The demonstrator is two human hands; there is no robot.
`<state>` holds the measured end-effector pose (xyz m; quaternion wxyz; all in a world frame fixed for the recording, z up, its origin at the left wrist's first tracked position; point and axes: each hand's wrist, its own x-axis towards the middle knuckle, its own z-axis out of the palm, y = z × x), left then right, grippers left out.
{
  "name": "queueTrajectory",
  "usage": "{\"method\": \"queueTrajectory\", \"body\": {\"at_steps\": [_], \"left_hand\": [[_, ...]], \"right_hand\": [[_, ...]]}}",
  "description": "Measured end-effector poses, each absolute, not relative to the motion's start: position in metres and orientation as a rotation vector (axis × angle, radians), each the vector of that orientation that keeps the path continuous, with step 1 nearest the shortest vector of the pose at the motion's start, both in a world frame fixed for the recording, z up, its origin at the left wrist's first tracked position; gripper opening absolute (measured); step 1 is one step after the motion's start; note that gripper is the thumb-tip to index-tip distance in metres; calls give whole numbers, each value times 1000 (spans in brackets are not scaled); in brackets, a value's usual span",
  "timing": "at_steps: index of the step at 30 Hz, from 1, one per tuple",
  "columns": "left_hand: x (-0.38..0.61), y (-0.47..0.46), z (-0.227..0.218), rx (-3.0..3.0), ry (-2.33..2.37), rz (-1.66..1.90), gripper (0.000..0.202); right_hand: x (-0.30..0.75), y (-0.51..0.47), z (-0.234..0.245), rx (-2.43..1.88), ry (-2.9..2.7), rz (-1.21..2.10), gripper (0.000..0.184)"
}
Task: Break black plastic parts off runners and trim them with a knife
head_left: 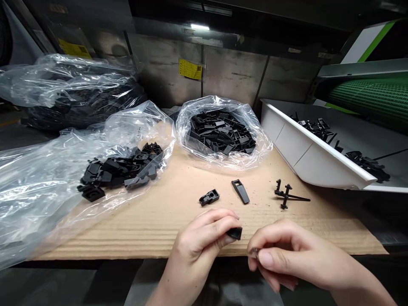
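My left hand (204, 240) pinches a small black plastic part (235, 233) at the front of the cardboard sheet, with most of the part hidden by my fingers. To its right, my right hand (283, 253) is closed, thumb against index finger, on something tiny and dark that I cannot make out. Just beyond my hands lie a short black plastic piece (209, 197) with a hollow and a longer, tapering black piece (240, 191) with a square opening. Farther right rests a black branched plastic sprue (287, 194) with a thin pointed stem.
An open clear bag (219, 131) full of black parts stands at the back. Loose black parts (117, 170) spill from a plastic bag at left, before a larger filled bag (79, 93). A white tray (318, 157) with black pieces borders the cardboard (178, 178) on the right.
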<state>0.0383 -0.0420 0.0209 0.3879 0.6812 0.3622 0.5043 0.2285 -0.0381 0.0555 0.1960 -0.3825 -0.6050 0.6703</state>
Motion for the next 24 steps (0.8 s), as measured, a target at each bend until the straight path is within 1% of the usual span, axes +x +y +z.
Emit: {"method": "queueTrajectory", "body": {"at_steps": [2, 3, 6, 7, 8, 12, 19, 22, 24], "left_hand": [[38, -42, 22, 1740, 929, 1283, 30], [38, -42, 22, 1739, 946, 1276, 28], [38, -43, 22, 1719, 1039, 1264, 24], [37, -43, 22, 1707, 1073, 1265, 24], [37, -44, 22, 1696, 1098, 1268, 23], [39, -43, 20, 1681, 1113, 1286, 23], [39, -43, 21, 1650, 1060, 1226, 23], [37, -43, 23, 1576, 1061, 1160, 20], [36, -43, 25, 1499, 1073, 1108, 16]], "right_hand": [[228, -46, 49, -1054, -1645, 1584, 13], [228, -50, 45, -1060, -1684, 1356, 17], [228, -57, 31, -1049, -1977, 623, 40], [227, -58, 28, -1048, -2057, 456, 42], [226, -59, 25, -1062, -2104, 361, 41], [216, -59, 23, -1168, -2082, 311, 23], [210, -59, 27, -1239, -2120, 354, 18], [211, -57, 25, -1188, -2134, 278, 13], [211, -56, 22, -1123, -2125, 180, 14]]}}
